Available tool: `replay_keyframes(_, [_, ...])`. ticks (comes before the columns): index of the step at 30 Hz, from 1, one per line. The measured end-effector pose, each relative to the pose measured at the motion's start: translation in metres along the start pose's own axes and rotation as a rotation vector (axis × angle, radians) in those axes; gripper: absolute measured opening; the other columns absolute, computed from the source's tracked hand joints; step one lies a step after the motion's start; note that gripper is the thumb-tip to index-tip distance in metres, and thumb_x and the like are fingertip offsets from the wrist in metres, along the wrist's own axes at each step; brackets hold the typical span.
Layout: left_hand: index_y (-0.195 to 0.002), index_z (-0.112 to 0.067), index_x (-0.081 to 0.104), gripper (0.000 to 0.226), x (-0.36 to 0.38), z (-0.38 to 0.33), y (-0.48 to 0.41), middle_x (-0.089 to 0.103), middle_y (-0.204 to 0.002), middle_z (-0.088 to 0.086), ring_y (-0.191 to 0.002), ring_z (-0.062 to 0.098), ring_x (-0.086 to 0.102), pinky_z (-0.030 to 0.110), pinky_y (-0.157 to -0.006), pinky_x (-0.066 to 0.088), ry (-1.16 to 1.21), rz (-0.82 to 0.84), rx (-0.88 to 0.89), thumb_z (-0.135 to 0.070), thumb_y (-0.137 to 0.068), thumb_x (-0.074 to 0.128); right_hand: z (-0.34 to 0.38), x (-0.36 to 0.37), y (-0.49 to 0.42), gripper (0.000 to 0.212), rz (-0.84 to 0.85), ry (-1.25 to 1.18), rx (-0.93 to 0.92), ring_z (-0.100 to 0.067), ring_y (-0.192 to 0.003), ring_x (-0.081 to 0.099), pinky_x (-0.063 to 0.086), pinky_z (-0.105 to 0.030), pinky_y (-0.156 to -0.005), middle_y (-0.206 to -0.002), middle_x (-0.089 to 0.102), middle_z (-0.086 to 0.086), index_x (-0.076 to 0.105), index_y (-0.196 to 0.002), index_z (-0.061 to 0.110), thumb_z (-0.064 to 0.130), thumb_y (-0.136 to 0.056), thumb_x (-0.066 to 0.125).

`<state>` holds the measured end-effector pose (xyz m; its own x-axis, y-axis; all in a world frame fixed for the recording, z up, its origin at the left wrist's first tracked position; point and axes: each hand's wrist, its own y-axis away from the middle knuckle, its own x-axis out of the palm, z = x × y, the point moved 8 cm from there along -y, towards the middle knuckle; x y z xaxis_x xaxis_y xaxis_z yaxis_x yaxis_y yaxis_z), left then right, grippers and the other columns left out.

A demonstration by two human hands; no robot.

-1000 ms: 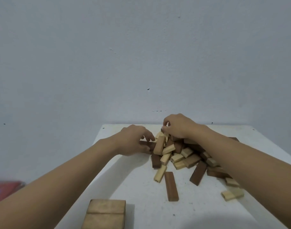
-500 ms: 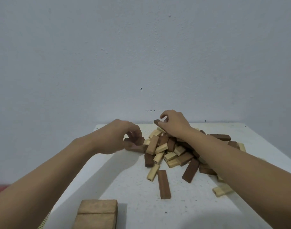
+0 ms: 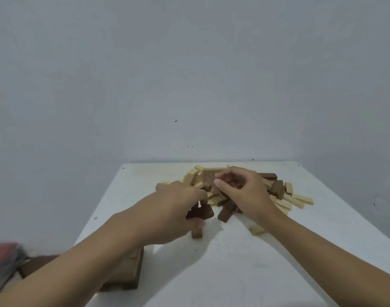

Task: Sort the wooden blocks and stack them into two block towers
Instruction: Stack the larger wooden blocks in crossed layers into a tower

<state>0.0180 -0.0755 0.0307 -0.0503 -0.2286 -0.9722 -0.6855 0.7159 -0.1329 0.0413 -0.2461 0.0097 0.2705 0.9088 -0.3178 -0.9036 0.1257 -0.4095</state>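
Observation:
A loose pile of light and dark wooden blocks [image 3: 280, 196] lies at the far middle of the white table [image 3: 234, 273]. My left hand [image 3: 176, 209] hovers at the pile's near left edge and grips a dark brown block [image 3: 204, 212] lifted off the table. My right hand [image 3: 245, 191] sits on top of the pile with its fingers curled round a dark brown block [image 3: 231, 181]. A low stack of brown blocks [image 3: 132, 275] stands near the table's front left, partly hidden by my left forearm.
A single dark block [image 3: 197, 232] and a light one [image 3: 257, 229] lie loose in front of the pile. The wall rises right behind the table. A red object [image 3: 2, 258] and a brown board [image 3: 37, 264] lie off the table's left edge.
My left hand has drawn back toward me with a dark block in its grip. My right hand has turned and closed on a dark block on the pile. The view has tilted.

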Motion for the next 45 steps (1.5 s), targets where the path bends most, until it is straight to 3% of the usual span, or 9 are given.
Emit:
replay_keyframes(3, [-0.097,-0.025,0.061,0.017,0.019,-0.015,0.009,0.064,-0.088,-0.01,-0.089,0.008,0.053,0.032,-0.077,0.051,-0.043,-0.014,-0.049,-0.038,-0.09,0.068,-0.004,-0.008,0.039,0.011,0.05,0.029,0.015,-0.018,-0.068,0.069,0.052,-0.021,-0.061,-0.073,0.074,0.001,0.076,-0.079,0.017,0.009,-0.085,0.081])
replay_keyframes(7, [-0.106,-0.031,0.055,0.025,0.039,-0.022,0.023,0.064,-0.075,-0.013,-0.073,0.0,0.055,0.025,-0.064,0.048,0.076,-0.043,-0.155,-0.04,-0.089,0.07,-0.003,-0.019,0.084,0.02,0.081,0.232,-0.026,-0.006,-0.058,0.06,0.047,-0.02,-0.055,-0.063,0.068,0.007,0.07,-0.067,0.022,0.017,-0.081,0.084])
replay_keyframes(13, [-0.105,-0.027,0.069,0.024,0.062,-0.029,0.034,0.066,-0.087,-0.007,-0.075,0.008,0.058,0.033,-0.075,0.052,0.15,-0.139,-0.203,-0.047,-0.093,0.066,-0.009,-0.009,0.11,0.019,0.208,0.389,-0.004,-0.01,-0.063,0.061,0.048,-0.029,-0.059,-0.064,0.065,0.016,0.071,-0.068,0.022,0.03,-0.077,0.085])
replay_keyframes(19, [-0.11,-0.033,0.067,0.041,0.068,-0.028,0.043,0.061,-0.096,-0.011,-0.092,0.014,0.059,0.038,-0.079,0.052,0.002,-0.032,-0.204,-0.057,-0.103,0.035,-0.008,-0.004,0.101,0.034,0.244,0.443,0.03,-0.014,-0.069,0.064,0.054,-0.04,-0.07,-0.066,0.069,0.004,0.071,-0.064,0.019,0.034,-0.094,0.067])
replay_keyframes(22, [-0.118,-0.034,0.065,0.045,0.071,-0.028,0.046,0.057,-0.102,-0.013,-0.095,0.012,0.059,0.038,-0.08,0.053,-0.006,0.004,-0.196,-0.061,-0.101,0.033,-0.006,-0.005,0.083,0.016,0.206,0.512,-0.078,-0.008,-0.082,0.062,0.054,-0.039,-0.079,-0.088,0.072,0.012,0.077,-0.086,0.025,0.02,-0.094,0.063])
replay_keyframes(26, [-0.139,-0.035,0.051,0.065,0.073,-0.034,0.05,0.051,-0.126,-0.016,-0.104,0.013,0.06,0.037,-0.088,0.05,0.042,-0.01,-0.214,-0.077,-0.092,0.034,-0.01,0.012,0.06,0.045,0.341,0.83,-0.273,-0.015,-0.123,0.05,0.045,-0.043,-0.097,-0.13,0.061,0.011,0.064,-0.131,0.026,0.006,-0.093,0.052])
replay_keyframes(30, [-0.142,-0.05,0.043,0.072,0.074,-0.038,0.053,0.051,-0.123,-0.021,-0.107,0.008,0.059,0.031,-0.086,0.049,0.052,-0.051,-0.202,-0.088,-0.081,0.037,-0.023,0.024,0.05,0.039,0.41,1.07,-0.303,-0.021,-0.133,0.039,0.037,-0.044,-0.098,-0.143,0.052,0.008,0.06,-0.137,0.028,0.014,-0.102,0.05])
replay_keyframes(38, [-0.14,-0.065,0.034,0.068,0.082,-0.037,0.052,0.045,-0.119,-0.021,-0.095,0.01,0.06,0.011,-0.061,0.028,0.059,-0.063,-0.248,-0.091,-0.077,0.043,-0.02,0.018,0.063,0.019,0.386,0.929,-0.457,-0.018,-0.115,0.051,0.021,-0.032,-0.085,-0.124,0.062,0.01,0.067,-0.113,0.027,0.014,-0.101,0.06])
replay_keyframes(45, [-0.14,-0.059,0.042,0.079,0.086,-0.032,0.055,0.046,-0.119,-0.023,-0.094,0.006,0.058,0.016,-0.063,0.033,0.068,-0.08,-0.29,-0.098,-0.071,0.037,-0.024,-0.01,0.085,0.037,0.409,0.595,-0.417,-0.001,-0.121,0.056,0.04,-0.043,-0.103,-0.122,0.071,0.016,0.078,-0.108,0.028,-0.003,-0.088,0.072])
